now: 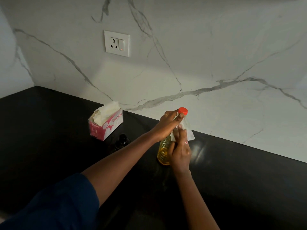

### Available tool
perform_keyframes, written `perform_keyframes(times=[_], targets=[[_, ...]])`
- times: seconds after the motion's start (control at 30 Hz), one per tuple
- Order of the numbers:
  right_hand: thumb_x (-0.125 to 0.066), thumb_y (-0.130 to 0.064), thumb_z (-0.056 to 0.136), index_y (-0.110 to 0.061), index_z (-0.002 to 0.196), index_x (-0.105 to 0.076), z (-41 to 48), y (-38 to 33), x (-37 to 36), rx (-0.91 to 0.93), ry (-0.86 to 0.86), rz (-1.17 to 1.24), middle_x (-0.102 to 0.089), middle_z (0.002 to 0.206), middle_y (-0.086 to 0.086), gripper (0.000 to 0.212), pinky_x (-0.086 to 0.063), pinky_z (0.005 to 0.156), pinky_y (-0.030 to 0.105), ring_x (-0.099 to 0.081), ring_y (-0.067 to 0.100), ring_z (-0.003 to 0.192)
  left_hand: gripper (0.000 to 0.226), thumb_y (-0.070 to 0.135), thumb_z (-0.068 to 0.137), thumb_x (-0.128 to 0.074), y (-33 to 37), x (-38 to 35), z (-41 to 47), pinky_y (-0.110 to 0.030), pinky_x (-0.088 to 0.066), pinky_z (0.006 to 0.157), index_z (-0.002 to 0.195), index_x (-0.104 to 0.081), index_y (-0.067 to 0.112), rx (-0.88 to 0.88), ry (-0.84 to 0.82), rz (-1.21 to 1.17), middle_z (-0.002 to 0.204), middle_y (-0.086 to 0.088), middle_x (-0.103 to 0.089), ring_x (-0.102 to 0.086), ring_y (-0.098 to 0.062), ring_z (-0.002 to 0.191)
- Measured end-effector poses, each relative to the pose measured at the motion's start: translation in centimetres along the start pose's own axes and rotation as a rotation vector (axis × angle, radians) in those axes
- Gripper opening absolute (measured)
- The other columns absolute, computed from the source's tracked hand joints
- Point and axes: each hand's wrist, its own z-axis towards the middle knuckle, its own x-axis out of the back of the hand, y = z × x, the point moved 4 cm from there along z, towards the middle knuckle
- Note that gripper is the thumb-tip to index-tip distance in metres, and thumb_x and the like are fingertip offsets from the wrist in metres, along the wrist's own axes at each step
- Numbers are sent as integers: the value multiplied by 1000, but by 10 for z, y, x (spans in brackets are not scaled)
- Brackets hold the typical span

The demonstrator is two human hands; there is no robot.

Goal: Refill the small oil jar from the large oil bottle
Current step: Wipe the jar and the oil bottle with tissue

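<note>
One small jar (122,141), dark, barely legible. One oil bottle (163,151), half hidden: left grip (169,122) curled round neck, right grip (181,151) pinching one tissue (189,132).

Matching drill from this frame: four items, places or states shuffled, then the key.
1. round red plastic cap
2. white paper tissue
3. small dark glass oil jar
4. pink and white cardboard tissue box

A. by the marble wall, sheets poking out
B. on the black counter, in front of the box
C. on the large clear oil bottle, left hand gripping below
D. held against the bottle by the right hand

Pairs: 1-C, 2-D, 3-B, 4-A
</note>
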Motion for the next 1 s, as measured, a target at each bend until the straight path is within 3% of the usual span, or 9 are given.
perform_keyframes(times=[0.07,0.23,0.33,0.5,0.6,0.67,0.8,0.9,1.0], targets=[[-32,-13,85,-17,132,-25,-4,0,1,-24,8,30,-62,120,23,48,-58,67,46,-65,43,98,56,55,93,-26,0,-1,2,-45,-28,112,140,-35,27,14,14,43,146,-5,-28,-29,-24,137],[-34,-11,86,-8,135,-40,7,3,7,-216,108,131,-65,113,20,50,-53,60,28,-68,31,71,54,53,95,-27,2,-1,3,-43,-23,110,139,-33,24,38,42,126,146,-4,-24,-20,-24,138],[-40,-2,87,-9,138,-42,14,21,6,-291,130,135,-68,101,23,51,-36,50,0,-47,-6,52,56,55,94,-27,4,-2,3,-45,-24,109,141,-31,23,31,40,152,147,-3,-22,-19,-25,138],[-39,-5,87,-7,139,-34,-3,29,-1,-340,149,167,-67,84,25,52,-38,48,5,-46,-2,48,52,51,93,-38,0,-4,4,-44,-30,109,137,-35,22,-17,47,143,145,-6,-29,-29,-23,136],[-31,-14,87,-3,138,-31,-17,17,-8,-255,98,168,-60,118,30,53,-59,64,36,-68,38,77,48,46,93,-45,1,-3,4,-39,-35,105,133,-39,21,-39,55,119,137,-6,-40,-39,-21,129],[-31,-12,86,-2,138,-31,-17,15,-9,-176,101,143,-50,130,29,53,-58,66,50,-66,45,90,48,45,92,-47,1,-4,4,-39,-37,104,133,-39,20,-40,56,120,136,-6,-42,-42,-21,127],[-32,-13,87,-2,139,-34,1,20,-2,-200,148,113,-51,132,24,53,-59,63,43,-68,39,79,50,44,93,-47,0,-4,6,-38,-37,102,135,-36,20,-39,53,129,138,-7,-41,-41,-22,128],[-40,0,90,-14,141,-30,13,31,-1,-310,150,149,-65,112,21,55,-44,52,7,-57,4,52,52,42,93,-48,0,-5,6,-39,-36,103,137,-34,19,-40,46,121,141,-7,-38,-38,-22,131],[-44,5,91,-10,142,-37,10,44,-6,-456,129,228,-58,67,10,54,-39,44,9,-40,4,42,54,42,92,-49,-2,-5,7,-41,-37,105,138,-34,18,-43,44,121,142,-7,-37,-37,-23,132]])
